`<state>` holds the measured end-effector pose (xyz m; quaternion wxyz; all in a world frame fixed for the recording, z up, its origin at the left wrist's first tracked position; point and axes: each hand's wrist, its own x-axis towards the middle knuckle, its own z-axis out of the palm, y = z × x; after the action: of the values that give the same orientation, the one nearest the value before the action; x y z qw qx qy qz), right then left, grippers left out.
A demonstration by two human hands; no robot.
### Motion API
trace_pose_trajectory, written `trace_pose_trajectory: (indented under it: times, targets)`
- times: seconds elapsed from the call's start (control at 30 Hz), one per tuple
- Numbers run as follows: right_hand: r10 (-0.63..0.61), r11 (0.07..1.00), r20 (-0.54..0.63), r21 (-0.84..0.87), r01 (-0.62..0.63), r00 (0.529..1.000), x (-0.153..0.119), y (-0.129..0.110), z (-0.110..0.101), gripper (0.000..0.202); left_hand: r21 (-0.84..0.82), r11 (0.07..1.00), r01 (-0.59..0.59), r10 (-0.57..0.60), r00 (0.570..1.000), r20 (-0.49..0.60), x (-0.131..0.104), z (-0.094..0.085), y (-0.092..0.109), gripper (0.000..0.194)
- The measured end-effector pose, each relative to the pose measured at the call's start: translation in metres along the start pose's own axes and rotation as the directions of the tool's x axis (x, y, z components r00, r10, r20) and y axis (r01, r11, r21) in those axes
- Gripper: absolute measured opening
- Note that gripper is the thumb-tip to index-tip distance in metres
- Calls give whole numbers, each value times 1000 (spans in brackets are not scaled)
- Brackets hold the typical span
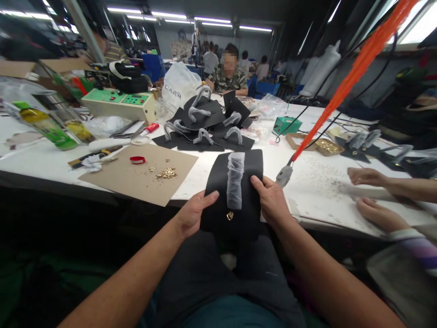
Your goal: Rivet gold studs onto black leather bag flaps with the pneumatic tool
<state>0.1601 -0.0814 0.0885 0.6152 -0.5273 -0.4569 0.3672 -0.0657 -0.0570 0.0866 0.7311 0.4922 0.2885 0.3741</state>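
Note:
A black panel (218,182) is held over the table's front edge, above my lap. My left hand (194,212) grips its left edge, thumb on top. On the right edge, my right hand (271,198) is closed the same way, with its thumb on the upper face. A strap wrapped in whitish film (235,182) runs down the panel's middle, and a small gold fitting (230,216) sits just below it. To the left, a brown board (136,182) bears a pile of gold pieces (167,172) and a red ring (137,160).
Black panels with wrapped straps (205,118) are heaped beyond my hands. A grey tool (284,175) hangs on an orange cord at the right. Another person's hands (378,214) are at the far right. A green-topped machine (119,102) and a bottle (48,125) stand left.

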Motion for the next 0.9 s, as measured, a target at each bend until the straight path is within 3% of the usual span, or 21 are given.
trace_pose_trajectory:
  times: [0.07, 0.1, 0.2, 0.27, 0.37, 0.5, 0.67, 0.73, 0.9]
  targets:
    - [74, 996, 11, -56, -73, 997, -3, 9, -3, 45, -134, 980, 148, -150, 989, -4, -4, 4, -6, 58]
    - [38, 991, -35, -130, -42, 999, -7, 11, -5, 46, -204, 959, 199, -208, 978, -24, -4, 6, -10, 55]
    - [-273, 880, -179, -444, 169, 945, -29, 12, -13, 46, -300, 929, 219, -260, 960, -103, 0, 11, -20, 48]
    - [-432, 749, -50, -576, 327, 901, -48, 14, -15, 37, -320, 925, 205, -259, 956, -135, 3, 14, -26, 45]
    - [-455, 630, 245, -591, 504, 856, -67, 23, -10, 25, -330, 923, 198, -262, 952, -160, 6, 20, -31, 42]
    - [-455, 608, 303, -581, 541, 837, -71, 41, -2, 13, -345, 916, 204, -282, 939, -195, 7, 24, -35, 38]
    - [-429, 630, 434, -485, 606, 792, -65, 47, -5, 17, -329, 911, 250, -338, 908, -246, 5, 20, -40, 34]
    - [-437, 609, 519, -430, 666, 735, -60, 46, -8, 19, -311, 911, 270, -352, 902, -248, 5, 17, -43, 33]
    - [-391, 473, 744, -341, 812, 541, -48, 49, -19, 21, -238, 920, 310, -363, 905, -224, 6, 9, -51, 32]
